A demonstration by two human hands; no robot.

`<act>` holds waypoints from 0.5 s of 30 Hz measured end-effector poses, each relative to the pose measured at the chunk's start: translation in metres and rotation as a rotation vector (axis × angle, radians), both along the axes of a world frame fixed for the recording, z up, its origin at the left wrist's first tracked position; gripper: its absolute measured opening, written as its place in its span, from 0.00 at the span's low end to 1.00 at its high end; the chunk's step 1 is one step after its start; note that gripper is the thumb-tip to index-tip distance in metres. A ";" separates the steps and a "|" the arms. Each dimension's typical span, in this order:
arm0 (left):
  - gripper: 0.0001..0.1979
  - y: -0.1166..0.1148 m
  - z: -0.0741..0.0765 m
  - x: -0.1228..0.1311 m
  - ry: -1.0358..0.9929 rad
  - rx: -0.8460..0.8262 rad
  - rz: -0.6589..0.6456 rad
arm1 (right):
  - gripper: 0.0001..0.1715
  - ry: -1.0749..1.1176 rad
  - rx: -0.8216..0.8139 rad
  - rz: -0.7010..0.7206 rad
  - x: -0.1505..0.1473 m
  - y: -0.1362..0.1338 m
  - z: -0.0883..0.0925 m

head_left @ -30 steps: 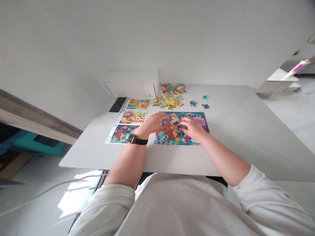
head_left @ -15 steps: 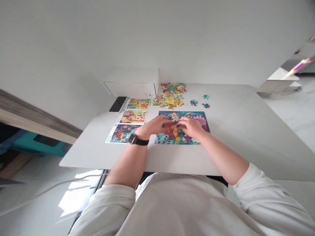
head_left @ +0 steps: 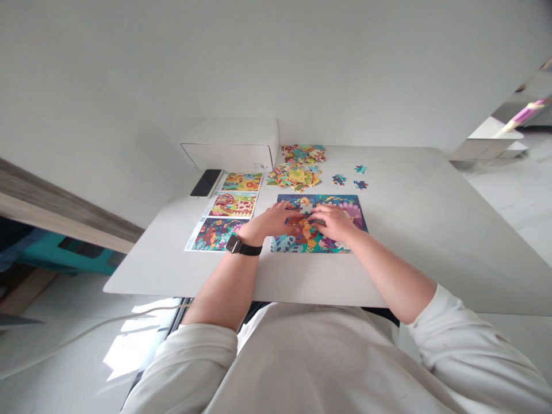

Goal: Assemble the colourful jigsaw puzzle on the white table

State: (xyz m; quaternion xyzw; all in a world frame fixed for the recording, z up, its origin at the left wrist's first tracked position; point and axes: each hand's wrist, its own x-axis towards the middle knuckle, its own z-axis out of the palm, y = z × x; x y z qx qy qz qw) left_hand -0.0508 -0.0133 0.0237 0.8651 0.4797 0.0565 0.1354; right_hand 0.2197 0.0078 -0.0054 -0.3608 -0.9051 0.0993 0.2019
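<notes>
A colourful jigsaw puzzle (head_left: 334,246) lies flat on the table, its pieces mostly joined. Near its upper middle a whitish gap (head_left: 306,209) shows between the pieces. My left hand (head_left: 278,220), with a black watch at the wrist, rests over the puzzle's left part, fingers spread and fingertips touching it left of the gap. From the other side my right hand (head_left: 335,222) lies on the puzzle, its fingers stretched toward the gap and the thumb apart below. No piece can be seen held in either hand; the surface beneath the palms is hidden.
Three loose puzzle pieces (head_left: 360,184) lie behind the puzzle on the right. Two heaps of pieces (head_left: 297,177) are at the back, beside a white box (head_left: 228,155). Picture sheets (head_left: 233,204) and a phone (head_left: 206,183) lie on the left of the table (head_left: 431,230).
Both hands have stayed almost in the same place on the puzzle, with only slight finger movement. The loose pieces have not moved.
</notes>
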 end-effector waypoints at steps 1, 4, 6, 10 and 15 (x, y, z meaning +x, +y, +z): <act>0.29 0.000 -0.001 0.000 -0.004 0.005 -0.002 | 0.13 -0.010 0.001 0.000 0.001 0.000 0.001; 0.27 0.001 -0.004 0.000 -0.020 0.016 -0.011 | 0.13 -0.033 0.003 0.012 0.005 -0.001 0.003; 0.27 0.002 -0.005 0.000 -0.026 0.019 -0.011 | 0.13 -0.045 -0.003 0.036 0.008 -0.002 0.005; 0.28 0.001 -0.002 0.001 -0.015 -0.021 -0.018 | 0.17 -0.068 -0.018 0.083 0.013 -0.004 0.008; 0.28 -0.005 0.008 0.007 0.008 -0.077 -0.009 | 0.19 -0.113 -0.026 0.089 0.012 -0.007 0.011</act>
